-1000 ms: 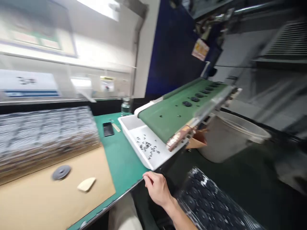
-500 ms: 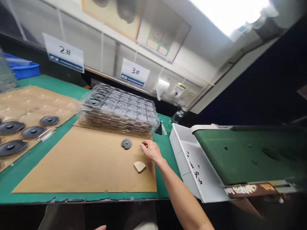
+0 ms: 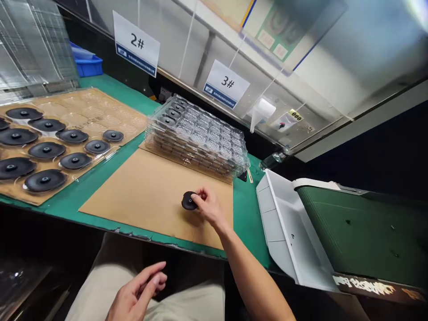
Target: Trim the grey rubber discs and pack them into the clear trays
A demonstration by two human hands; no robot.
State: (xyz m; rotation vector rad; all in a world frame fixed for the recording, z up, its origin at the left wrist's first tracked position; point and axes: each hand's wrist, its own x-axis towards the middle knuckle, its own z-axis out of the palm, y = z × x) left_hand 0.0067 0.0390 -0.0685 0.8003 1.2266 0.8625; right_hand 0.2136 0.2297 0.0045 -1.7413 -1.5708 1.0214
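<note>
My right hand [image 3: 207, 206] pinches a round black disc [image 3: 189, 201] by its right edge. The disc has a small raised hub and is held tilted just above the brown cardboard sheet [image 3: 143, 187]. Fingers beyond the thumb are curled and partly hidden, so I cannot tell what else is in them. Over my lap, below the table edge, my left hand [image 3: 138, 292] has its index finger stretched out and its other fingers loosely bent, with nothing seen in it. Behind the sheet stands a stack of clear plastic trays [image 3: 200, 138], with a few black discs in its left cells.
On the left, a clear tray [image 3: 75, 178] carries several black discs. Taller stacked trays [image 3: 36, 49] and a blue bin [image 3: 88, 67] stand behind it. At right, a white chute [image 3: 281, 240] adjoins a green conveyor belt [image 3: 364, 232]. A clear bottle [image 3: 276, 157] lies near the back.
The disc that lay on the cardboard is now lifted in my right hand. The cream wedge is out of sight. My left hand has risen into view, and the camera has turned left and down.
</note>
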